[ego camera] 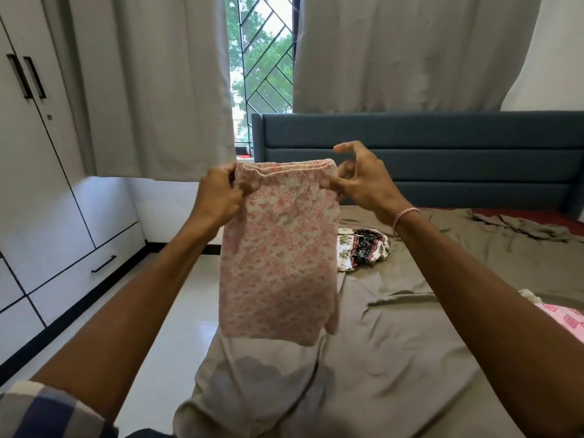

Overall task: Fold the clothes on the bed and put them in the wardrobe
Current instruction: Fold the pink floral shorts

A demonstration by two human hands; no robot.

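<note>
Step in hand: fold stage, early. Pink garment point(278, 263) held up in the air over the near-left edge of the bed point(410, 343), not yet laid flat. Shorts or skirt, can't tell which.

Grip: left hand point(221, 197) curled round the left end of the waistband point(297, 165), fingers bunching the cloth. Right hand point(363, 181) pinches the right end w/ thumb + one finger; other fingers spread, holding nothing.

Orientation: waistband up and approx level, hem down. Long axis vertical, hanging free; bottom edge clear of the sheet. Flat face toward the camera.

Next move, my guess: bring the two waistband ends together for a lengthwise fold, or lower it onto the bed and smooth. Needs both pinches kept, hem kept from twisting; cloth is limp and will sag.

Remaining: patterned cloth point(363, 248) lies crumpled mid-bed, behind the garment; another pink item point(562, 317) at the right edge. Wardrobe point(38, 153) on the left, doors closed, so will need opening before stowing.
</note>
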